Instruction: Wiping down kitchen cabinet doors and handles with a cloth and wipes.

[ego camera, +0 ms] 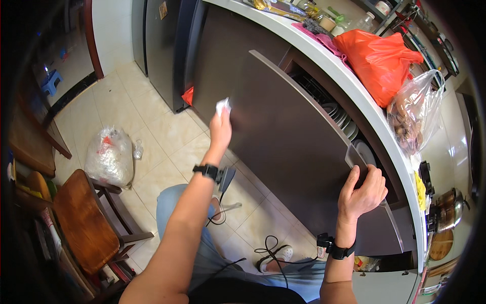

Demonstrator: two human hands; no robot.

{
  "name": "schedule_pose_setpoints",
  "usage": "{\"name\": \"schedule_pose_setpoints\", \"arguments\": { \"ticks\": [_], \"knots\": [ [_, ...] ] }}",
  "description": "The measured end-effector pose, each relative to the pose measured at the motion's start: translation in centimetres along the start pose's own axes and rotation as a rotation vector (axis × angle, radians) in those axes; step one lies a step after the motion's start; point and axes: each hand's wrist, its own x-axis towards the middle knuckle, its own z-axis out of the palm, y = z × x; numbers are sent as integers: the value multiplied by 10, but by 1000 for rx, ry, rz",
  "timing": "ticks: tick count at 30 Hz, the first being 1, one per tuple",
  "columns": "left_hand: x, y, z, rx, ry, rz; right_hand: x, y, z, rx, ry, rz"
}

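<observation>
My left hand (pixel 221 129) pinches a crumpled white tissue or thin cloth (pixel 223 105) in front of the dark brown cabinet fronts; whether it touches them I cannot tell. My right hand (pixel 362 192) grips the top edge of a large dark brown drawer front (pixel 288 152), beside a pale handle recess (pixel 348 156). The drawer is partly pulled out from under the counter. Inside it, white plates (pixel 343 123) stand on edge near a dark wire rack (pixel 303 83). Part of the drawer's inside is hidden by its front and my right hand.
The white countertop (pixel 374 102) bears a red plastic bag (pixel 379 60), a clear bag of brown produce (pixel 406 121) and a metal pot (pixel 448 209). A wooden chair (pixel 85 220) and a stuffed clear plastic bag (pixel 110 155) stand left. A black cable (pixel 275 252) trails near my feet.
</observation>
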Motion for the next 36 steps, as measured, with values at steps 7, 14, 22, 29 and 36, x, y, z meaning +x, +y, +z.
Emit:
{"name": "schedule_pose_setpoints", "arguments": {
  "ticks": [7, 14, 22, 29, 36],
  "knots": [
    [42, 90, 19, -137, -145, 108, -3, 4, -2, -2, -20, 25],
    [92, 164, 3, 128, -336, 813, 1, 6, -5, 44, -30, 57],
    [4, 213, 32, 230, -268, 1075, 3, 6, -7, 125, -26, 93],
    [-53, 231, 67, 162, -524, 1152, -5, 21, -17, 212, -45, 87],
    [28, 197, 28, 323, -116, 957, -4, 15, -21, 256, -45, 115]
  ]
}}
